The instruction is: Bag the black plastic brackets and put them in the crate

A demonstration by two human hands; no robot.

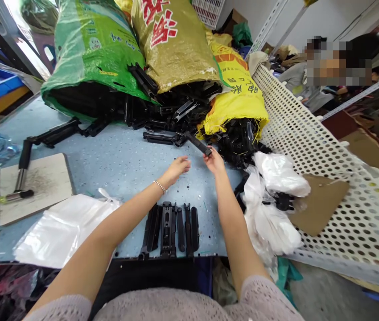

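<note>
My right hand point(215, 161) grips the end of a long black plastic part point(197, 143) in front of the yellow sack's mouth. To its left, my left hand point(177, 167) hovers over the blue table with its fingers loosely stretched and nothing in them. Between my forearms, near the table's front edge, several black plastic parts point(168, 227) lie side by side in a row. More such parts point(159, 137) are heaped beyond my hands, spilling from the sacks.
A green sack point(89, 53), a gold sack point(179, 44) and a yellow sack point(238, 96) line the back. At left, a hammer point(20, 171) rests on a board point(51, 178) near clear plastic bags point(65, 227). White bags point(273, 214) and a perforated white panel point(326, 165) flank the right; a person point(313, 84) sits beyond.
</note>
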